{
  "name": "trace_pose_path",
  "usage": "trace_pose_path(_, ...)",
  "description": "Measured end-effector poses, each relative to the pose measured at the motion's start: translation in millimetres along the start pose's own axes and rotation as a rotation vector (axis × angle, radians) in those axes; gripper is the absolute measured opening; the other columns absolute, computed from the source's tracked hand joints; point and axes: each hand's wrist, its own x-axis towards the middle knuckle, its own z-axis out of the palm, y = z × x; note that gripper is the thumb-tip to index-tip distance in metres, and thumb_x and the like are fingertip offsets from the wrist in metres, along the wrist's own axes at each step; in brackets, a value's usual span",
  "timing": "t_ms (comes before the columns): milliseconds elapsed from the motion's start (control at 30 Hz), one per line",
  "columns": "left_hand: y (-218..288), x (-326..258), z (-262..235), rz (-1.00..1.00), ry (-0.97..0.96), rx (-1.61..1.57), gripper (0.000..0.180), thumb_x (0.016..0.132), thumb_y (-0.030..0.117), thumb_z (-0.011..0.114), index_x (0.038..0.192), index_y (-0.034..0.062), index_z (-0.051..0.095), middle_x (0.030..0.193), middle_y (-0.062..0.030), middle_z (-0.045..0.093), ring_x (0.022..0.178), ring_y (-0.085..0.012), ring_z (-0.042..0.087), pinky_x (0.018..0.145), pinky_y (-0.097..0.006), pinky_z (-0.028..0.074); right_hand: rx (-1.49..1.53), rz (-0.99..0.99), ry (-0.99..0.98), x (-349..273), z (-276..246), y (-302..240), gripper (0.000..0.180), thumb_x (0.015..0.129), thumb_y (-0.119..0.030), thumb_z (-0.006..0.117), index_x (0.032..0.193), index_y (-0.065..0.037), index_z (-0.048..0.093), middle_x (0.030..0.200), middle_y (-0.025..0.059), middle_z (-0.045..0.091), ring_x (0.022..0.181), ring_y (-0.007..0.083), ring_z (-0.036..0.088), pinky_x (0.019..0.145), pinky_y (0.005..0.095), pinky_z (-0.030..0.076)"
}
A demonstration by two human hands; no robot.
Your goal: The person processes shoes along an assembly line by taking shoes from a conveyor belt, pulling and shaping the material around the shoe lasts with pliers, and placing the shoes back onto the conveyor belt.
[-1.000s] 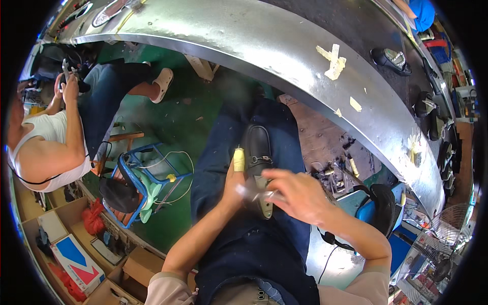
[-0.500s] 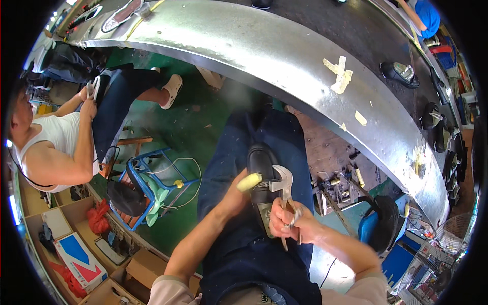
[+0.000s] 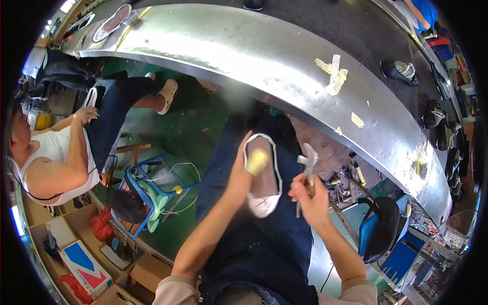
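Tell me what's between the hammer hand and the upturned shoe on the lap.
Nothing: in the head view only the dark trousers show between the right hand holding the hammer and the shoe.

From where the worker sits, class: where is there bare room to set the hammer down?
The metal bench is bare between the sole at its left end and the tape scraps. Past the tape it is crowded with shoes. The floor beside the right hand is cluttered with tools.
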Motion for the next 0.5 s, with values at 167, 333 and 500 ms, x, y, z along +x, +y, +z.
trace_pose_path(167,25,-23,-6,0.029,-0.129,0.038,0.081,0.104,0.015,0.072,0.170,0.0103,0.024,0.151,-0.0170,0.053,0.141,-0.0267,0.054,0.121,-0.039,0.041,-0.467,-0.290,0.066,30,30,-31,0.049,0.087,-0.029,0.091,0.123,-0.007,0.066,0.105,0.0033,0.078,0.075,0.0167,0.071,0.074,0.0342,0.058)
trace_pose_path(333,37,-21,-3,0.080,-0.204,0.200,0.065,0.105,0.023,0.073,0.160,0.0088,0.041,0.152,-0.0155,0.052,0.142,-0.0269,0.053,0.121,-0.040,0.041,-0.526,-0.571,0.079,56,24,-33,0.035,0.090,-0.015,0.081,0.120,-0.005,0.065,0.108,0.0071,0.082,0.085,0.0281,0.079,0.078,0.0390,0.062)
trace_pose_path(500,43,-15,-2,0.175,-0.178,0.232,0.064,0.107,0.028,0.068,0.161,0.0070,0.043,0.164,-0.0160,0.046,0.151,-0.0263,0.045,0.127,-0.040,0.031,-0.373,-0.246,0.049,37,15,-42,0.025,0.100,-0.020,0.075,0.114,-0.003,0.064,0.101,0.0115,0.081,0.081,0.0289,0.078,0.075,0.0401,0.061)
